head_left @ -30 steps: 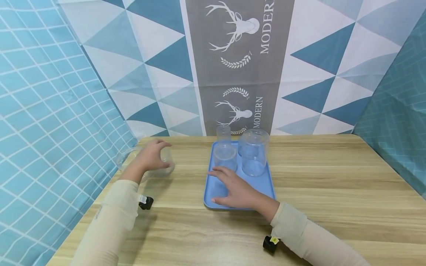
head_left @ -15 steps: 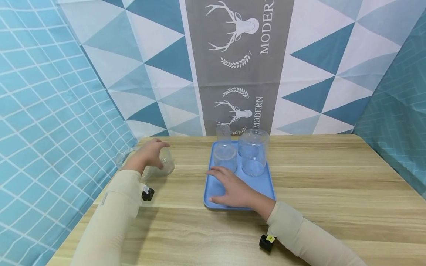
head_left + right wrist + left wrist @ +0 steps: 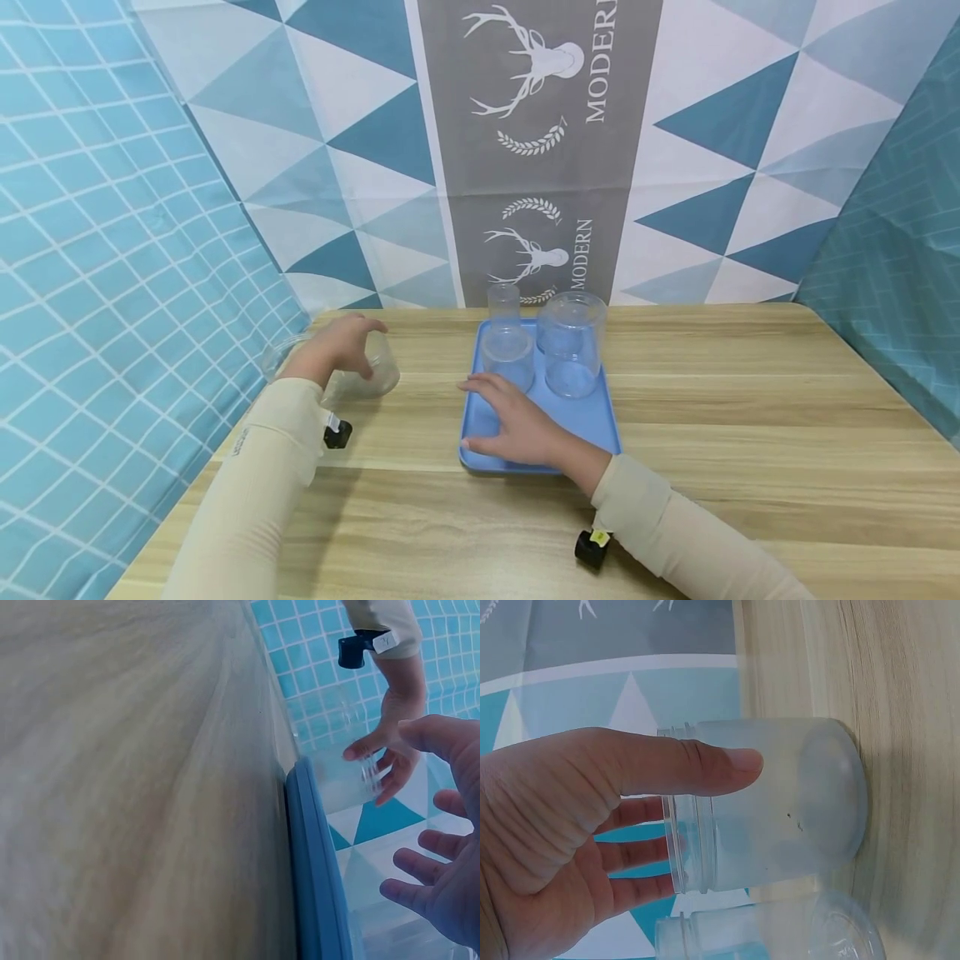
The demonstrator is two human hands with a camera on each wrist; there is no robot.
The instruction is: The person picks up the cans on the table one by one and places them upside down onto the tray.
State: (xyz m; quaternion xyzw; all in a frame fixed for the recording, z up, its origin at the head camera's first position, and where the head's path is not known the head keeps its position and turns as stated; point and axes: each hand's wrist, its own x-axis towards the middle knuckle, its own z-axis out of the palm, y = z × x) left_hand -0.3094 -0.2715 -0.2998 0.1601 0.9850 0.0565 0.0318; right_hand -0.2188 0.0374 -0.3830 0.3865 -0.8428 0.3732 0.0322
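My left hand holds a clear, wide plastic jar that stands upright at the table's left side. Its thumb lies along the near wall, with the other fingers behind the threaded rim. Beside that jar is another clear jar, partly cut off in the left wrist view. Over the front left part of a blue tray hovers my right hand, fingers spread and nothing in them. The tray bears several clear containers, among them a tall jar, a shorter jar and a narrow one.
The wooden table extends to the right of the tray and in front of it. A blue checked cloth borders the table's left side. Behind the table hangs a patterned cloth.
My left hand has settled around the jar, and the jar has shifted slightly to the right. My right hand has drifted a little to the left above the tray.
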